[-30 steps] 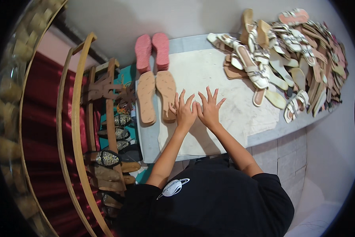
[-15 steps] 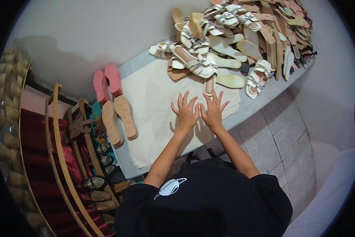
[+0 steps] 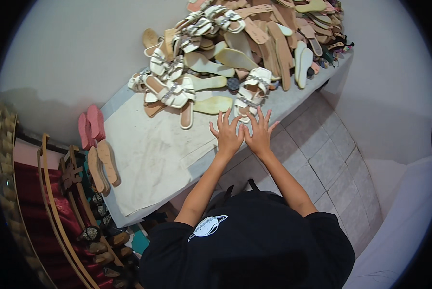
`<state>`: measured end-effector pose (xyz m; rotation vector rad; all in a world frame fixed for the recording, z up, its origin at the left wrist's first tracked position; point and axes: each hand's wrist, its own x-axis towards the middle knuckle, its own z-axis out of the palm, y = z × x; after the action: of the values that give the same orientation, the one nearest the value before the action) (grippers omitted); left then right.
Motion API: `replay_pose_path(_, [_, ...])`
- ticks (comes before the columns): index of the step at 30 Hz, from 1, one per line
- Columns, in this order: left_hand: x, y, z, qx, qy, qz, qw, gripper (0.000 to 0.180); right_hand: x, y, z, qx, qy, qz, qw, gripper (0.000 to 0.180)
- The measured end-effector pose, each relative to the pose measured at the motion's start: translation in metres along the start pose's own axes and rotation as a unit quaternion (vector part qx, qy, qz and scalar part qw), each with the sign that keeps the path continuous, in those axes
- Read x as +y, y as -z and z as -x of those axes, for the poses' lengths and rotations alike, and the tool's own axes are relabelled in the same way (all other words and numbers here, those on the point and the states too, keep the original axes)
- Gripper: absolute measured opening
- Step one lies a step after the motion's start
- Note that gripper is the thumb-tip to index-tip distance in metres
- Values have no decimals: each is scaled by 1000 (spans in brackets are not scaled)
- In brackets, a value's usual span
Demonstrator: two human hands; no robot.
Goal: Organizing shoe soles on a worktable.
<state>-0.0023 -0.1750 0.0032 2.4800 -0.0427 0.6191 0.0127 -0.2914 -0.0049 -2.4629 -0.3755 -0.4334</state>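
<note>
My left hand (image 3: 229, 137) and my right hand (image 3: 258, 138) are held side by side over the table's near edge, thumbs close together. Both have their fingers spread and hold nothing. Just beyond the fingertips lies a white strappy sandal (image 3: 257, 85) with silvery trim; whether my fingers touch it I cannot tell. To its left are a pale yellowish sole (image 3: 213, 105) and another white sandal (image 3: 173, 91). More white sandals (image 3: 196, 24) are heaped behind them.
A pale cloth (image 3: 153, 149) covers part of the table. Tan soles (image 3: 109, 163) and pink soles (image 3: 95, 121) lie at its left edge. Many brown soles (image 3: 278, 48) are piled at the far right. A wooden rack (image 3: 57, 202) with shoes stands left; floor tiles (image 3: 312, 144) show right.
The view has turned, so the table and footwear sit farther left in the picture. My hands keep their spread pose and now come before the single white sandal.
</note>
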Motion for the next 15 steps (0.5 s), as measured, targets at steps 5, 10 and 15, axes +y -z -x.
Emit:
replay_pose_path(5, [35,-53,-2,-32,4,5,999,30,64,28,-4,19,-22,28,999,42])
replay_pose_path(10, [53,-87,-22,-48,-40,-5,998,28,120,44,-28,59,-76,68,993,46])
replay_pose_path(15, [65,-119,-64,-49,-55,-16,997,30,164,46,-72,67,-103,90,988,50])
